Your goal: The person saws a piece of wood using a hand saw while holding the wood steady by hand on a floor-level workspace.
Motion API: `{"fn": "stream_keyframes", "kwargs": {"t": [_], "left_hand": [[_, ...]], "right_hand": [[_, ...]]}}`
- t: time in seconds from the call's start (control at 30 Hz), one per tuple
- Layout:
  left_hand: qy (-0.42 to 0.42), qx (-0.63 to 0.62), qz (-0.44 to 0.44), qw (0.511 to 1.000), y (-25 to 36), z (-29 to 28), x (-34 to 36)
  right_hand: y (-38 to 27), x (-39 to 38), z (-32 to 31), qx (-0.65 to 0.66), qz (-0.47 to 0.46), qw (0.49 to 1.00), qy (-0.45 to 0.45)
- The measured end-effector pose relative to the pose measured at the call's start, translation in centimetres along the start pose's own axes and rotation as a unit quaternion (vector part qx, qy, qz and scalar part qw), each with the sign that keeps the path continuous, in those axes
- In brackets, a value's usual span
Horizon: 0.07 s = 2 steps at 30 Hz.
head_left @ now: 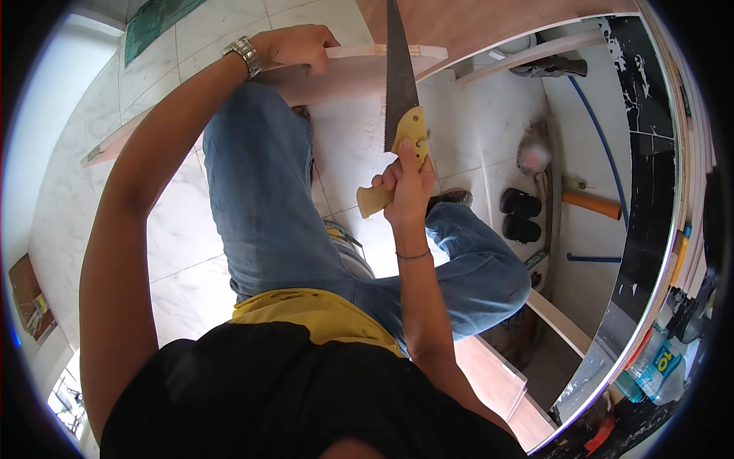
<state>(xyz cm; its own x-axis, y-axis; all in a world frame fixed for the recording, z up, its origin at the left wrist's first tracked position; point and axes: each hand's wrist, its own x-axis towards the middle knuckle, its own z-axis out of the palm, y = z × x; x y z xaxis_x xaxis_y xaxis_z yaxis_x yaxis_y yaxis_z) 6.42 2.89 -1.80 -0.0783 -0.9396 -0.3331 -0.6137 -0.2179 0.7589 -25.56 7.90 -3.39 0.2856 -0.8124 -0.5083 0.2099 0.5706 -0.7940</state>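
Note:
In my right hand is a handsaw, its yellowish handle wrapped by my fingers and one finger stretched along it. The toothed blade points away from me and crosses a wooden board close to its right end. Whether the teeth have bitten into the wood I cannot tell. My left hand is closed over the board's upper edge, left of the blade. The board stretches left behind my raised left knee, which is right up against it.
Black sandals, an orange pipe and a blue hose lie on the right, within a frame. A plastic bottle stands at the far right. Ahead is a reddish wooden panel. White tiles cover the floor.

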Motion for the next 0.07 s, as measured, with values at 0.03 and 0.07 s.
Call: {"fn": "stream_keyframes", "kwargs": {"t": [0.03,0.07], "left_hand": [[-0.006,-0.025,0.0,1.0,0.62,-0.2,0.06],[-0.02,-0.053,-0.004,0.998,1.54,-0.06,-0.29]], "right_hand": [[0.03,0.63,-0.03,-0.001,-0.018,1.0,0.0],[0.43,0.09,-0.4,0.0,-0.013,1.0,0.006]]}}
